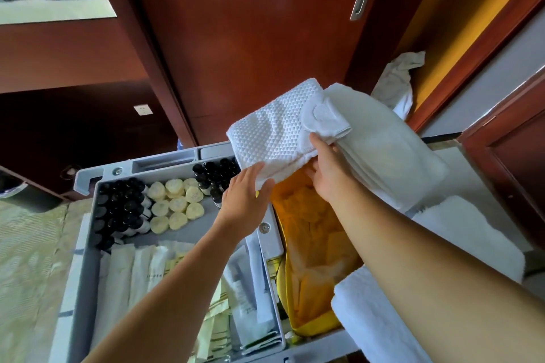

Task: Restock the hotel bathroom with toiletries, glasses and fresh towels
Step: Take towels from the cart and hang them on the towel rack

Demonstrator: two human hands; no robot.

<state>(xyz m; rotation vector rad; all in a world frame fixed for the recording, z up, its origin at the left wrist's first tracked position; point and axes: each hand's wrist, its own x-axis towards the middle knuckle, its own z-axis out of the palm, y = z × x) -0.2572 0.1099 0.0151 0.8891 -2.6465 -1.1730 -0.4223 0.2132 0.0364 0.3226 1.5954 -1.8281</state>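
Over grey plastic cart tray: white waffle-weave folded towel, gripped by left hand curled on near corner and right hand clamped on side edge. Likely to unfold and drop into yellow fabric bag should either grip slacken. Counted: two fluffy white terry towels at right, two clusters of black-capped small bottles, roughly ten pale-yellow round soaps.

I count one waffle towel at centre frame and one white folded stack right of it. Lower right are two terry towels. There is one yellow bag, two clusters of black-capped bottles, and about ten wrapped soaps at left.
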